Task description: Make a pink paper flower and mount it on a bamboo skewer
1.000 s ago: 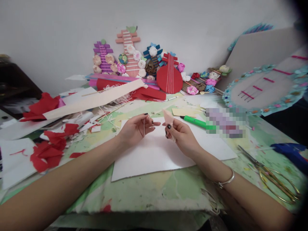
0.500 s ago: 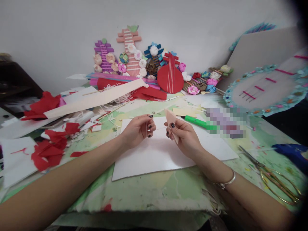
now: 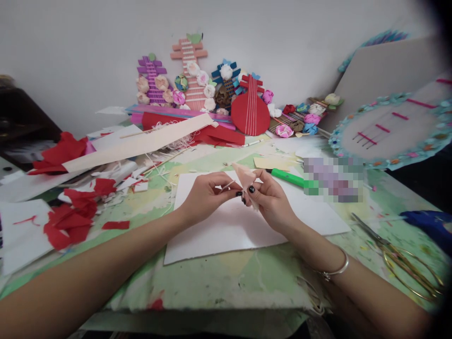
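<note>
My right hand [image 3: 273, 200] pinches a small folded piece of pale peach paper [image 3: 244, 176], which narrows toward the bottom between thumb and fingers. My left hand [image 3: 208, 194] is closed on a thin white string [image 3: 227, 186], its fingertips meeting the right fingers at the lower part of the paper. How the string lies around the paper is hidden by the fingers. Both hands are above a white board [image 3: 212, 240] lying on the table.
A green cutter [image 3: 287, 177] lies right of my hands, gold-handled scissors [image 3: 395, 254] further right near a blue glue gun [image 3: 431, 226]. Red paper scraps [image 3: 72, 221] are heaped at left. Decorated paper instruments [image 3: 250, 110] lean on the back wall.
My left hand has moved right, from holding the string stretched away from the paper to touching the right hand's fingers. The peach paper has tilted and shifted slightly left.
</note>
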The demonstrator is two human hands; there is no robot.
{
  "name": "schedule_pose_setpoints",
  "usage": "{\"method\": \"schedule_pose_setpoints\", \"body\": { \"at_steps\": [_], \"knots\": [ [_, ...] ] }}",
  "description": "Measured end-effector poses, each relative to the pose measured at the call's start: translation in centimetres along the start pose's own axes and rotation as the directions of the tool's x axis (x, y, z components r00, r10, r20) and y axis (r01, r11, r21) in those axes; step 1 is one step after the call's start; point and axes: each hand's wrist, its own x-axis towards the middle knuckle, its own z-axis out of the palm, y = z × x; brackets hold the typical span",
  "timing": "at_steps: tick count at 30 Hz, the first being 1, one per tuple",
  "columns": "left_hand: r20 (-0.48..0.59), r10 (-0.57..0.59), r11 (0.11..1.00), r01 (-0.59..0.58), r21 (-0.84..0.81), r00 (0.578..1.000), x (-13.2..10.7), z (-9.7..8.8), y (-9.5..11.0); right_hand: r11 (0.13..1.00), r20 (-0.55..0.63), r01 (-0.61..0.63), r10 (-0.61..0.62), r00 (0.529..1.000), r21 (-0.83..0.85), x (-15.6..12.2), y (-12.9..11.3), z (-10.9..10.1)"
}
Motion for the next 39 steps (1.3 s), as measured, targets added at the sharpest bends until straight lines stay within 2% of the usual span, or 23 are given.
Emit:
{"method": "schedule_pose_setpoints", "body": {
  "at_steps": [5,14,16,18,21,27,29,33,39],
  "knots": [
    [0.027,0.134,0.977,-0.137,0.164,0.991,-0.2,0.2,0.3,0.999,-0.015,-0.033,0.033,0.999,-0.007,0.0,-0.2,0.2],
    [0.036,0.122,0.965,-0.127,0.227,0.992,0.0,0.0,0.0,0.999,-0.013,-0.042,0.042,0.999,-0.021,0.1,0.1,0.0],
    [0.039,0.125,0.967,-0.131,0.217,0.991,0.0,0.0,0.0,0.995,-0.037,-0.047,0.044,0.998,-0.091,0.1,0.1,0.1],
    [0.004,0.132,0.972,-0.130,0.197,0.991,-0.1,0.0,0.0,0.970,-0.095,-0.023,-0.001,0.995,-0.242,0.1,0.0,0.0],
    [-0.080,0.128,0.975,-0.111,0.191,0.988,-0.1,0.1,0.2,0.868,-0.153,0.033,-0.125,0.980,-0.496,0.1,-0.3,-0.1],
    [-0.083,0.116,0.974,-0.097,0.206,0.990,-0.2,0.1,0.2,0.729,-0.017,0.090,-0.138,0.990,-0.678,-0.4,-1.0,0.2],
    [-0.073,0.108,0.976,-0.092,0.196,0.992,-0.2,0.1,0.1,0.710,0.014,0.110,-0.140,0.990,-0.695,-0.4,-1.1,0.3],
    [-0.035,0.103,0.979,-0.095,0.182,0.994,-0.1,0.1,0.0,0.733,0.009,0.102,-0.130,0.991,-0.673,-0.4,-1.1,0.2],
    [0.006,0.051,0.989,-0.051,0.140,0.999,-0.1,0.2,0.1,0.739,0.001,0.165,-0.218,0.976,-0.654,-0.3,-1.3,0.2]
  ]
}}
